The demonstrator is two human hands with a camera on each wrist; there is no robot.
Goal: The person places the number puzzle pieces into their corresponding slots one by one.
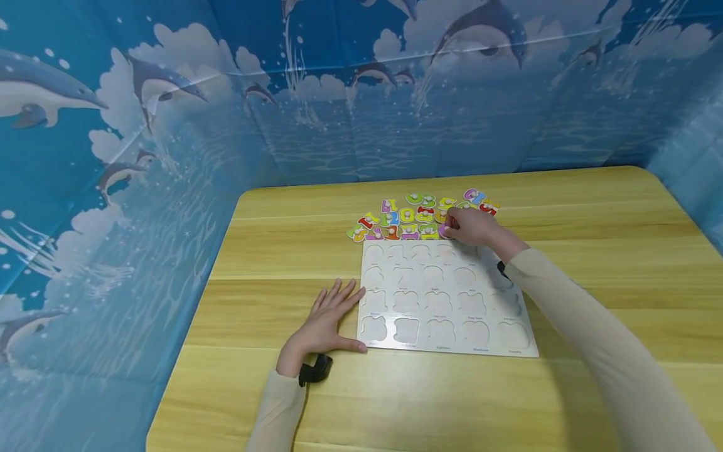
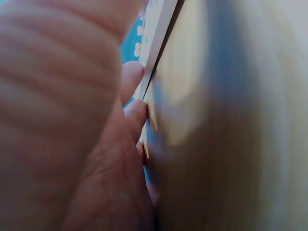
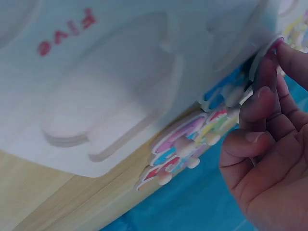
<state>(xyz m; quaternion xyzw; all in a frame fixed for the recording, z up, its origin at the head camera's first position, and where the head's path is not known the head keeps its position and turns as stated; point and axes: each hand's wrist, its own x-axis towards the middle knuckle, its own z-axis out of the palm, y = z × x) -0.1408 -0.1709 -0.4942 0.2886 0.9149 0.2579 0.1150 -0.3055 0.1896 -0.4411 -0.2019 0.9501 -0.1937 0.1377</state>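
Observation:
A white wooden puzzle board with rows of shaped recesses and printed number words lies on the table. My left hand is spread flat at its left edge, with the thumb and index fingertip at the board's side. Over the far edge of the board, my right hand pinches a purple number puzzle piece between thumb and fingers. The hand hides much of that piece. In the right wrist view, fingertips grip its edge, near a recess labelled "Five".
Several colourful number pieces with knobs lie clustered beyond the board's far edge, some beside the right hand. The wooden table has rounded far corners. A blue dolphin-print cloth hangs behind it and along the left side.

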